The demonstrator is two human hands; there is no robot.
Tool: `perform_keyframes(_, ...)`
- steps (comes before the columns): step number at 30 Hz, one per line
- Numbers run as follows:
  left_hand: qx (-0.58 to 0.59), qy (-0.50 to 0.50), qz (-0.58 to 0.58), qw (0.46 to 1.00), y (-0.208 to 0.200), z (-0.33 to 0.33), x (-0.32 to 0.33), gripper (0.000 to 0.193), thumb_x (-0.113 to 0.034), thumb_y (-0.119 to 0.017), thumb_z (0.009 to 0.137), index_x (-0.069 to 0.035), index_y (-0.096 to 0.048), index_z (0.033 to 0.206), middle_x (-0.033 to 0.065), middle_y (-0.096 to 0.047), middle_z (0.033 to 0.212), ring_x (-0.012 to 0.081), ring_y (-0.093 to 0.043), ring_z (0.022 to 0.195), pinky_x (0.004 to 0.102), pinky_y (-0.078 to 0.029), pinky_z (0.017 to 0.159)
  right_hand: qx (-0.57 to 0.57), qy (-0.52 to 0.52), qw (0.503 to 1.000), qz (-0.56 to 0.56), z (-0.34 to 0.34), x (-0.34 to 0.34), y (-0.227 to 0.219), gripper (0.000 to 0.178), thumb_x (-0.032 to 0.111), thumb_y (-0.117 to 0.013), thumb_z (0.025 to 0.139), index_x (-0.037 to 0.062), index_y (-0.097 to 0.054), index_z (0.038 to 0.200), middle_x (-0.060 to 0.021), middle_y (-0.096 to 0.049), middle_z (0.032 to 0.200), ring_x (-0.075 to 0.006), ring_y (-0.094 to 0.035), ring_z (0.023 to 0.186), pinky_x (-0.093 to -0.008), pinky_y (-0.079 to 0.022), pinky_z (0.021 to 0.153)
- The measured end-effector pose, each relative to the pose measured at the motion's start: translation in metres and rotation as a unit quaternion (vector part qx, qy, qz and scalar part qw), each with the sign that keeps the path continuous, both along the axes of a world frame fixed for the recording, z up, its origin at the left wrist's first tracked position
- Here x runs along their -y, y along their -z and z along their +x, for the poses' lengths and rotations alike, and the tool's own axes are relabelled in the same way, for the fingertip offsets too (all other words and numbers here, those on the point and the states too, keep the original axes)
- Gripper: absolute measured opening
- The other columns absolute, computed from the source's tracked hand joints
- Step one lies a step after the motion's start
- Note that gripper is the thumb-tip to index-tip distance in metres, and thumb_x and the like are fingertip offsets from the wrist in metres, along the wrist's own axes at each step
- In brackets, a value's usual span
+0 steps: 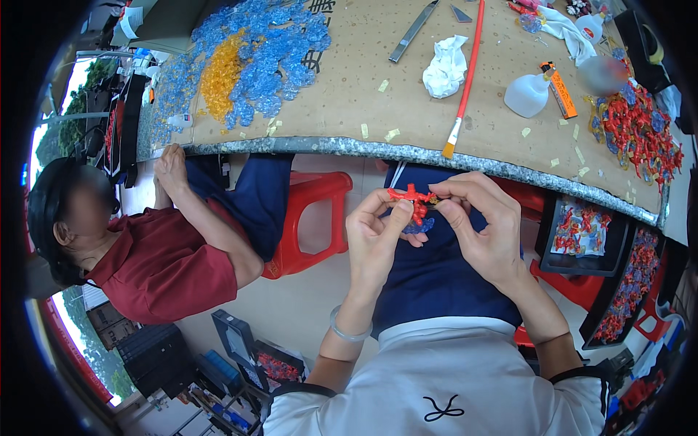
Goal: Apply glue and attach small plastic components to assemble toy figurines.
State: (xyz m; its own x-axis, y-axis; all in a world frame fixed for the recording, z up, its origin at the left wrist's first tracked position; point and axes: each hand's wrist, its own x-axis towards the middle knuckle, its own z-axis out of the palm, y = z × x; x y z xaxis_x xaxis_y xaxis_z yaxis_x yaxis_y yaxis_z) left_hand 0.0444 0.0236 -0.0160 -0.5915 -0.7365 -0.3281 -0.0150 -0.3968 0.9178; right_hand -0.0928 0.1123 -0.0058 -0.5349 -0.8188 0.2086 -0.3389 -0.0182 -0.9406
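Over my lap, just below the table edge, my left hand [373, 238] pinches a small red plastic figure [412, 196] between thumb and fingers. A clear blue plastic piece [419, 227] shows under the figure, by the left fingertips; whether the two are joined cannot be made out. From the other side, my right hand [486, 227] has its thumb and forefinger closed on a small amber piece [434, 198] that touches the figure's right end. The fingertips partly cover both pieces.
Clear blue pieces [280, 43] surround an amber pile [222, 76] at the table's far left. A red-handled brush [465, 94], crumpled tissue [445, 67], utility knife [414, 30] and plastic bottle [527, 94] lie ahead. Red figures [640, 131] are heaped right. A co-worker [174, 254] sits left.
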Motion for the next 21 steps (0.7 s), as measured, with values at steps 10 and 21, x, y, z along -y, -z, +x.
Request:
perform_keyframes(10, -0.033, 0.02, 0.104, 0.994, -0.0049, 0.0009, 0.0029, 0.019, -0.017, -0.051, 0.097, 0.001, -0.055, 0.092, 0.0102, -0.064, 0.077, 0.0168, -0.063, 0.054, 0.0259, -0.053, 0.045, 0.078, -0.012, 0.996, 0.04, -0.0051, 0.001, 0.0015, 0.01, 0.005, -0.067, 0.082, -0.0022, -0.071, 0.089, -0.0103, -0.068, 0.075, -0.0134, -0.059, 0.06, -0.0239, -0.045, 0.054)
perform_keyframes(21, -0.01, -0.015, -0.001, 1.0, -0.006, -0.0056, -0.0033, 0.011, -0.001, -0.057, 0.09, 0.003, -0.057, 0.1, 0.01, -0.065, 0.089, 0.0151, -0.066, 0.075, 0.0272, -0.058, 0.06, 0.115, -0.015, 0.991, 0.064, -0.0073, 0.0002, -0.0021, 0.012, 0.004, -0.07, 0.077, -0.0011, -0.072, 0.088, -0.008, -0.067, 0.074, -0.0093, -0.053, 0.057, -0.023, -0.041, 0.052)
